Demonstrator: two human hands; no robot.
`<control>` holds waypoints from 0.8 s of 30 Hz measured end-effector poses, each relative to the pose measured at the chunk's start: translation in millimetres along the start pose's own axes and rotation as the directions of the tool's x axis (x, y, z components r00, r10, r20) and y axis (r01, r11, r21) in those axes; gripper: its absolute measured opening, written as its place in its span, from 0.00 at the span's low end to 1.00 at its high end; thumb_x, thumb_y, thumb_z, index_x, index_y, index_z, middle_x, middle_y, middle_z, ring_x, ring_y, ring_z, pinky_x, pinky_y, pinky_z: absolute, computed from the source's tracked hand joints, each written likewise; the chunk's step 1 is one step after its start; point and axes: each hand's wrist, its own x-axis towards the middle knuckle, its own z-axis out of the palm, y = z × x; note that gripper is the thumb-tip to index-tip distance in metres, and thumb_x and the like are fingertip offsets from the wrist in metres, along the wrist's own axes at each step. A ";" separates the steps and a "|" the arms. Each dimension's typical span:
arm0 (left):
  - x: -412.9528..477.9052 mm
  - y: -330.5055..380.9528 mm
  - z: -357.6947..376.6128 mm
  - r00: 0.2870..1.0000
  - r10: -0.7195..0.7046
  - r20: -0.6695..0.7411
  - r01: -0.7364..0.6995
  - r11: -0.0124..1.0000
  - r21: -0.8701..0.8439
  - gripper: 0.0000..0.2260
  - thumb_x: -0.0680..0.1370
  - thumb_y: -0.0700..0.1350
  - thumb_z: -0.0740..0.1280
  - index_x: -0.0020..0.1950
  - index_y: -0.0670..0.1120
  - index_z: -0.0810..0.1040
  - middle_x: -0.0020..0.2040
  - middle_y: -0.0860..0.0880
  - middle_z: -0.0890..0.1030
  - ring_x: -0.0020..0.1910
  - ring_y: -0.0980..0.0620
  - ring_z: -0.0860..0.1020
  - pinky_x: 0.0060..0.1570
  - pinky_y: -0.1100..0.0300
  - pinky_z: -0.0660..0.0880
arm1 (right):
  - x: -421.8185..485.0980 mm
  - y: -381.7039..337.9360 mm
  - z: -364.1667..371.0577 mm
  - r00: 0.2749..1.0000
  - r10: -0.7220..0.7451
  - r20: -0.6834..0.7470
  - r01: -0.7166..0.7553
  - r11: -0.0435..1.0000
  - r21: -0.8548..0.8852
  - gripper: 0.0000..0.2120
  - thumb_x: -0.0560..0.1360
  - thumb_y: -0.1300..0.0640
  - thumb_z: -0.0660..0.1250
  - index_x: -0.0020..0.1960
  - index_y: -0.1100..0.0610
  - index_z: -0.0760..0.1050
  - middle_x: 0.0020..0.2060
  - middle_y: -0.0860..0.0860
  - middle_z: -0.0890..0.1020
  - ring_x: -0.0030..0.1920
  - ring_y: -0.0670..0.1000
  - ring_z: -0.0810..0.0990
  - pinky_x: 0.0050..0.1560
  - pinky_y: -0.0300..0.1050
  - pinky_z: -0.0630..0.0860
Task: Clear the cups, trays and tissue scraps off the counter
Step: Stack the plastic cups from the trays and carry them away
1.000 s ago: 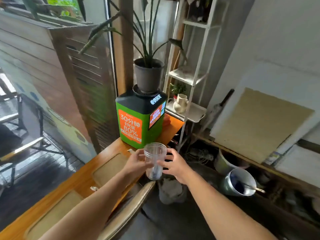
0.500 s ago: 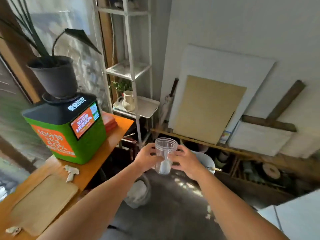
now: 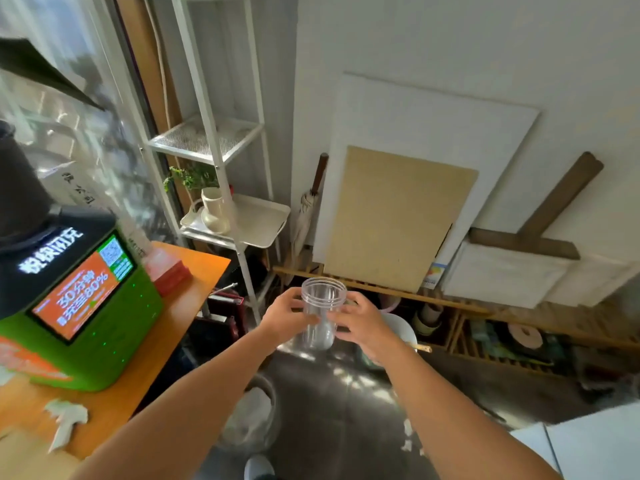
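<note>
Both hands are wrapped around the clear cup (image 3: 322,311): left hand (image 3: 290,315) on one side, right hand (image 3: 364,323) on the other, holding it upright in mid-air past the counter (image 3: 194,289) edge. A tissue scrap (image 3: 65,419) sits on the counter by the green box (image 3: 83,327). A bin (image 3: 252,417) stands on the floor underneath.

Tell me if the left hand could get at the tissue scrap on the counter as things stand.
Probably not at once: the left hand is on the clear cup, shared with the right hand. Nothing covers the tissue scrap on the counter, once that hand lets go.
</note>
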 end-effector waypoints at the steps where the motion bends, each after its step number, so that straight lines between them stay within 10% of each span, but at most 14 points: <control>1: 14.8 5.9 -6.0 1.000 0.007 0.007 -0.007 1.000 -0.008 0.30 0.65 0.45 0.77 0.66 0.51 0.74 0.54 0.49 0.81 0.54 0.47 0.81 0.58 0.43 0.78 | 16.0 -8.3 2.1 1.000 -0.006 -0.009 0.006 1.000 0.000 0.25 0.71 0.65 0.76 0.64 0.54 0.71 0.56 0.55 0.81 0.57 0.55 0.82 0.58 0.56 0.80; 17: 216.7 25.7 -128.7 0.980 -0.123 -0.154 0.128 0.991 0.027 0.29 0.69 0.37 0.75 0.68 0.51 0.72 0.55 0.45 0.83 0.54 0.46 0.81 0.55 0.44 0.80 | 252.5 -95.3 99.2 0.993 0.057 0.100 -0.031 0.968 -0.250 0.24 0.70 0.61 0.76 0.60 0.48 0.69 0.53 0.53 0.79 0.51 0.50 0.80 0.39 0.42 0.79; 24: 330.1 34.6 -150.9 0.917 -0.202 -0.344 0.233 0.971 0.051 0.32 0.66 0.45 0.73 0.69 0.46 0.71 0.59 0.44 0.82 0.59 0.44 0.80 0.59 0.50 0.77 | 382.4 -130.1 118.7 0.986 0.034 0.163 0.019 0.949 -0.315 0.25 0.70 0.67 0.74 0.64 0.56 0.70 0.56 0.59 0.79 0.55 0.59 0.81 0.55 0.56 0.81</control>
